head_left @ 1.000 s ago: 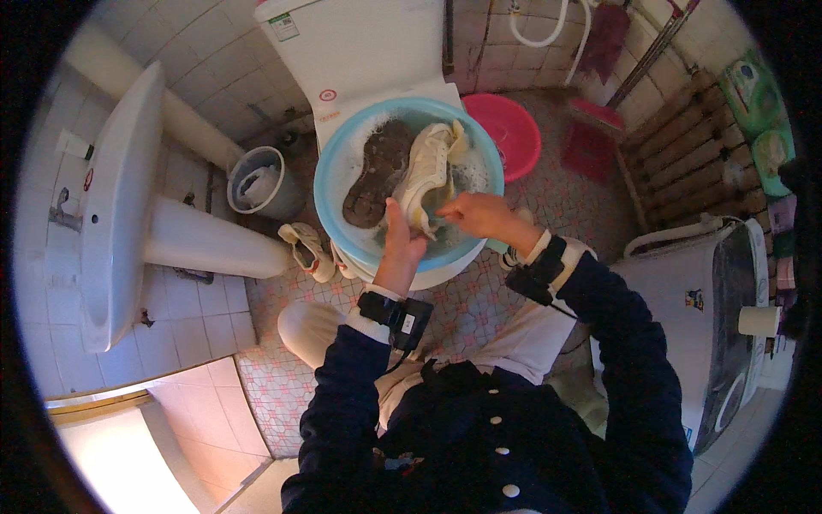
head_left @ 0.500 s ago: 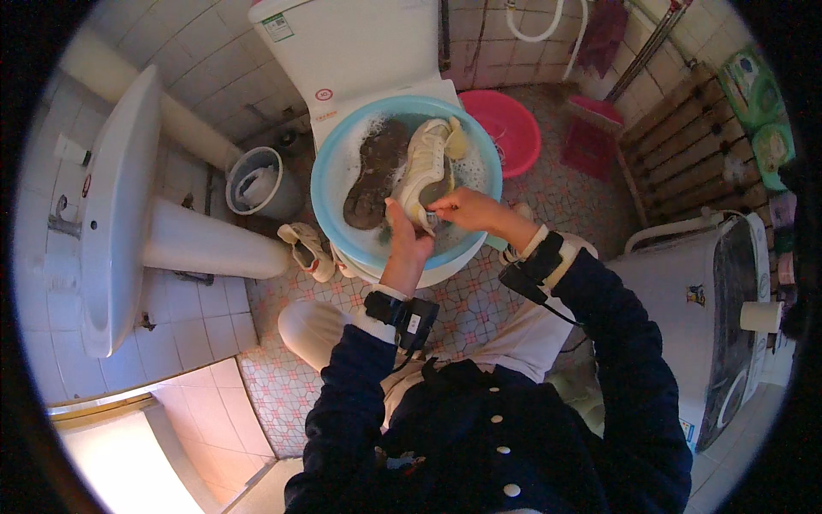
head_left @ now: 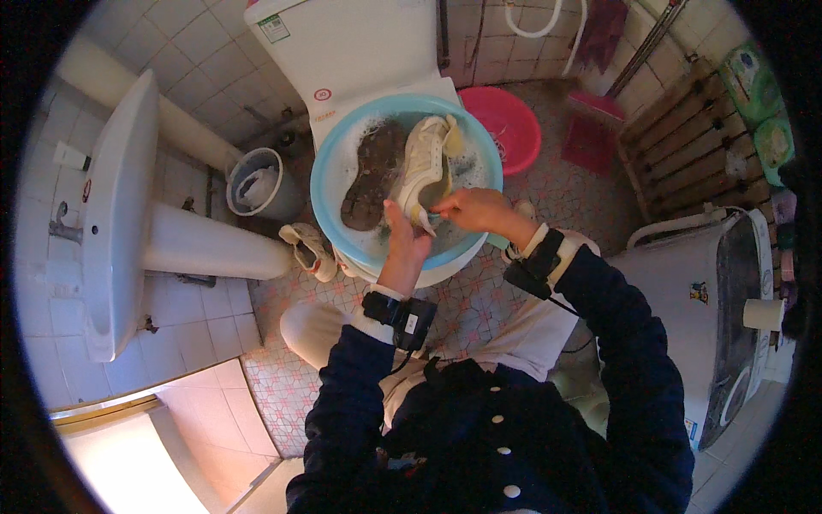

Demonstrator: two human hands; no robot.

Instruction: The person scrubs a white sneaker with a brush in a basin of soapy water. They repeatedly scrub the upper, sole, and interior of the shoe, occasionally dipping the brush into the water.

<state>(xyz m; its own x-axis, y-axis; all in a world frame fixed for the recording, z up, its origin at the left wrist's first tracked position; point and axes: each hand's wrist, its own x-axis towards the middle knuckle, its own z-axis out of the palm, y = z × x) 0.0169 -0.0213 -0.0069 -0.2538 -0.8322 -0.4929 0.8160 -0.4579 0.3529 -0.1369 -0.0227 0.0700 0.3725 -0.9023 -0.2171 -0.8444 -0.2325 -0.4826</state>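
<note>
A light blue basin (head_left: pixel 320 190) of sudsy water sits on the toilet. In it, a cream sneaker (head_left: pixel 421 163) is tilted with its toe away from me and its tongue pulled out. My left hand (head_left: pixel 406 246) grips the sneaker's heel from below, thumb up along the side. At the heel opening, my right hand (head_left: pixel 476 211) is closed with its fingers pressed to the shoe; what it pinches is hidden. A pale green piece (head_left: pixel 497 242) pokes out below that wrist. Left of the sneaker, a dark brown sole-shaped thing (head_left: pixel 373 176) lies in the foam.
Another sneaker (head_left: pixel 308 252) stands on the tiled floor, beside a grey bucket (head_left: pixel 282 206) and the sink pedestal (head_left: pixel 214 248). Behind the basin to the right is a pink basin (head_left: pixel 519 128), then a red dustpan (head_left: pixel 589 141). A washing machine (head_left: pixel 668 283) stands at my right.
Both hands stay at the sneaker's heel. My right fingers have shifted slightly at the opening, and the sneaker has tipped a little.
</note>
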